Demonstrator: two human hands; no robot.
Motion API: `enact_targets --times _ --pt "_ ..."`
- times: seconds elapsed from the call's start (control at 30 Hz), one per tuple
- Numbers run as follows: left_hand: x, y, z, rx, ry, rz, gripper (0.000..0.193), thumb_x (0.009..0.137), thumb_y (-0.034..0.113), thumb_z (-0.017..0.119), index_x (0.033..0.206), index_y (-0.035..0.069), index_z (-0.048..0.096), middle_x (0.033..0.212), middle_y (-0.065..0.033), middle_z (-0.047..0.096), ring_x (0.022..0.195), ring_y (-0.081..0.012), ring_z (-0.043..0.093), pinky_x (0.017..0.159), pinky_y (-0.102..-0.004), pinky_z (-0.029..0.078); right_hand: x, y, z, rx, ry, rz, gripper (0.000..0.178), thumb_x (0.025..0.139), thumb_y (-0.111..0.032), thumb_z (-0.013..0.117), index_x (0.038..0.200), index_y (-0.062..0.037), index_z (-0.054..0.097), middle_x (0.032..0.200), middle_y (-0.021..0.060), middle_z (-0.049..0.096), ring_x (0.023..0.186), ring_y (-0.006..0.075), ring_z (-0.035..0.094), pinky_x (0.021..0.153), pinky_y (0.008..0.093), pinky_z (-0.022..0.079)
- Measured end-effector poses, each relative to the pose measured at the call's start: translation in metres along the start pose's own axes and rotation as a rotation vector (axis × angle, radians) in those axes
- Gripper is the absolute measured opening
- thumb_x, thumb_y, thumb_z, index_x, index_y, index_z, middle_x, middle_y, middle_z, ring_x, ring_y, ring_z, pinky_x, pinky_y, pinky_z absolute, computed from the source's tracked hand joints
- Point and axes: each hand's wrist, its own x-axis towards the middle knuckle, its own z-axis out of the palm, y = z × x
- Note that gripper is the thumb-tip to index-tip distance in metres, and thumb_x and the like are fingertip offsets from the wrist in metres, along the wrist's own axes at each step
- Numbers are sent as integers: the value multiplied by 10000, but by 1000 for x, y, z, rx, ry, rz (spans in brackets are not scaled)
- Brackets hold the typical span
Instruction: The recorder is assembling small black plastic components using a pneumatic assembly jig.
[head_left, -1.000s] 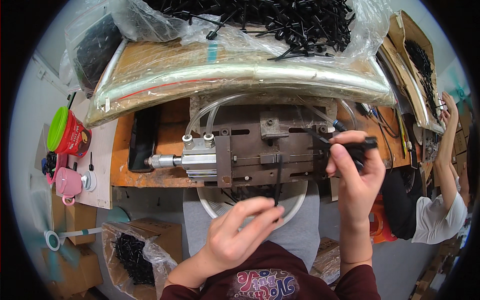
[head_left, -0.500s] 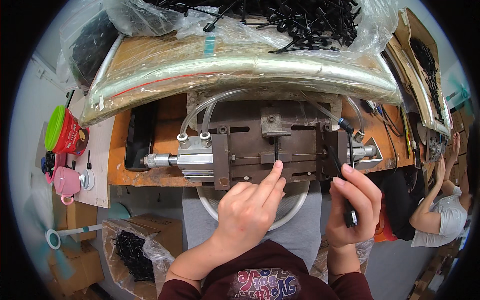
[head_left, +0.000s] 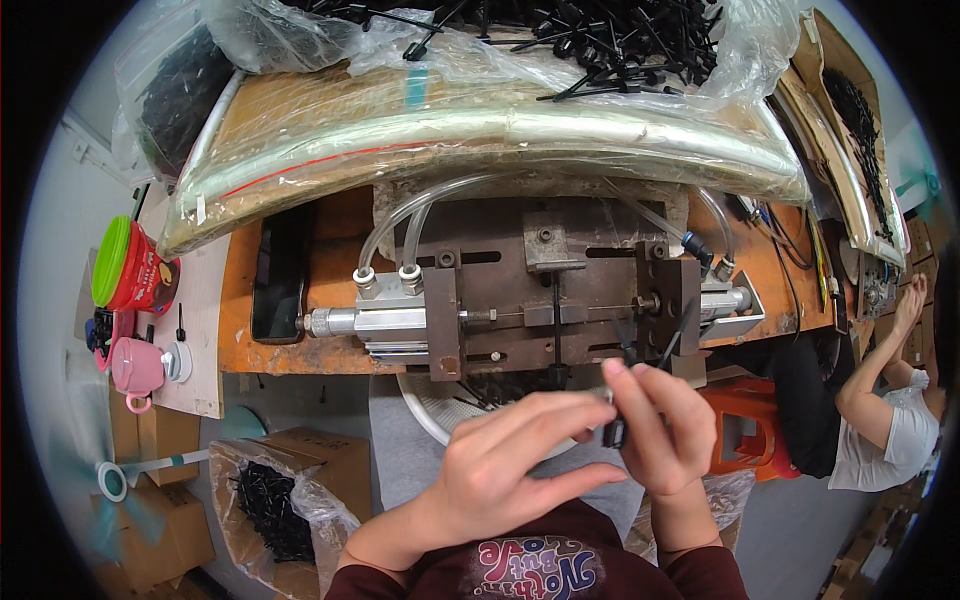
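A thin black rod-like piece with a thicker head [head_left: 557, 372] lies across the middle of the brown metal fixture [head_left: 480, 355], its head past the near edge. In front of the fixture, my right hand [head_left: 668, 432] is closed on slender black rod-like pieces [head_left: 614, 432]; their exact number is hard to make out. My left hand [head_left: 520, 465] is beside it, fingers stretched out and thumb apart. The left fingertips come close to the head of a piece in the right hand; whether they touch is blurred.
Air cylinders [head_left: 390, 328] with clear tubes flank the fixture. Behind stands a plastic-lined tray [head_left: 500, 135] heaped with black pieces. A white-rimmed basket [head_left: 425, 410] sits below the fixture, a carton [head_left: 320, 470] at left, an orange stool [head_left: 745, 425] and another person [head_left: 885, 420] at right.
My left hand has drawn back from the fixture toward my right hand, which has moved left and inward. The piece in the fixture now shows its head at the near edge.
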Motion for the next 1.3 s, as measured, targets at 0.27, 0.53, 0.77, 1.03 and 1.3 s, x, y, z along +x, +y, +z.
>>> enact_targets --times 0.27,0.53,0.77,1.03,1.3 --pt "-8 0 -6 323 57 68 374 649 17 870 999 17 737 1053 -133 723 857 -230 707 713 -317 578 3 0 2 -35 90 66 330 740 82 724 1070 67 729 1114 195 691 773 230 703 612 290 558" --pt "3 -25 6 758 -7 159 269 713 100 819 959 27 736 1198 -126 707 749 -200 672 690 -301 529 -3 -5 1 105 182 352 280 796 113 752 1056 18 709 1085 175 717 896 260 730 761 311 617" --pt "7 -19 4 814 -63 115 263 716 115 821 957 41 743 1179 -111 720 691 -173 669 649 -286 515 -4 -9 -1 276 204 448 267 816 140 723 1063 45 685 1108 239 700 934 296 742 792 351 629" --pt "-2 -12 9 137 -13 -103 506 884 254 711 1320 33 579 1348 -136 616 1007 -199 658 804 -292 536 -5 -22 7 612 351 637 214 855 117 695 1057 49 678 1115 272 695 966 330 737 826 374 614" --pt "-17 6 19 -1301 -86 -740 752 1052 597 166 1597 80 122 1624 -131 226 1487 -243 271 1197 -442 267 6 -32 12 543 0 353 426 792 1 752 1199 79 654 1203 253 678 1074 325 707 877 349 590"
